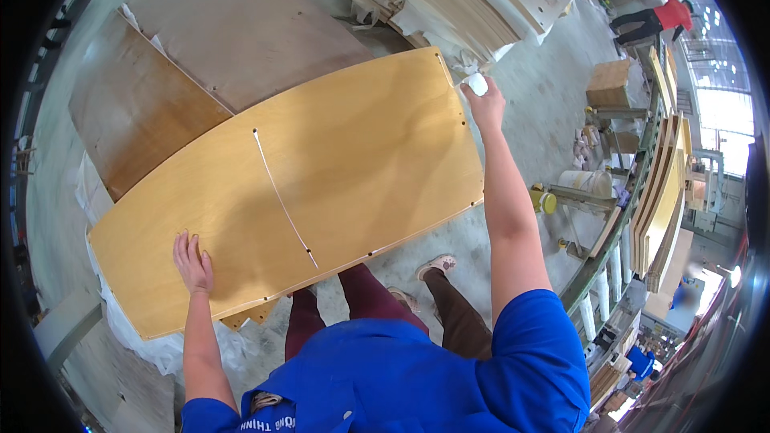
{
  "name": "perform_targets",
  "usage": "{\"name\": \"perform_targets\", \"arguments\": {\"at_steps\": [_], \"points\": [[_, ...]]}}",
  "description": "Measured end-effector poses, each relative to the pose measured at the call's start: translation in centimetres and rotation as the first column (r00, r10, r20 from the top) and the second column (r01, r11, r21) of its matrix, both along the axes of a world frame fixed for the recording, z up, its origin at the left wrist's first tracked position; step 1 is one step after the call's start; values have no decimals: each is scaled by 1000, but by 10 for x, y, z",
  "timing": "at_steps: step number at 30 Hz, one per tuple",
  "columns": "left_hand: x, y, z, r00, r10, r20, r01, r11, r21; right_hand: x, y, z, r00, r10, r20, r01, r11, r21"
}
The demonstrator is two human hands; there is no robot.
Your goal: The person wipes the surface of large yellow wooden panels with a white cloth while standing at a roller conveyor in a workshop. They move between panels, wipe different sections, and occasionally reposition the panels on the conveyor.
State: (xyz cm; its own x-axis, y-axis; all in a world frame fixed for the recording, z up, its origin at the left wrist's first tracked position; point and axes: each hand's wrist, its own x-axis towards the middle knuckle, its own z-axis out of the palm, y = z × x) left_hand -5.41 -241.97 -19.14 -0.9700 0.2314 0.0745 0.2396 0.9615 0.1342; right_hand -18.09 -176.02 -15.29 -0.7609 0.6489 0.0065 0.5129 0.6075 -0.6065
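So there's a big yellow-tan wooden panel with a curved upper edge (361, 124) slanting across the middle of the frame, and I'd call the work on it partway along. One thin white line (280, 195) already runs across the panel between dark holes, finished by the look of it. There's also a pale strip along the lower edge (417, 229), plus a short white streak (443, 70) at the upper right corner. The rest of the right end, past the dark holes (463, 122), shows no clear line, so I'd guess that bit's left; too fine to be sure, though.

Right hand (487, 104), upper right of centre: fingers closed around a small white bottle-like object (476, 84). It sits at the fingertips, just off the panel's upper right corner, over the grey floor (533, 104). Can't tell whether its tip touches the wood.

Left hand (195, 264), lower left: empty, fingers slightly spread, looks laid flat on the panel, well apart from the white bottle-like object.
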Motion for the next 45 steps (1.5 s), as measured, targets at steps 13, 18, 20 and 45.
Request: {"name": "perform_targets", "arguments": {"at_steps": [13, 18, 20, 45], "points": [[0, 0, -1, 998, -33, -45, 33, 999, 1, 70, -1, 2, 996, -54, 71, 54, 999, 1], [0, 0, -1, 998, -36, -50, 36, 999, -1, 70, -2, 3, 993, -46, 104, 43, 999, 24], [0, 0, -2, 997, -46, -61, 47, 999, 15, 74, -2, 2, 993, -53, 101, 49, 998, 35], [1, 12, 5, 987, -113, -110, 113, 994, -14, 232, 1, 3, 962, -261, 83, 265, 963, -41]]}}
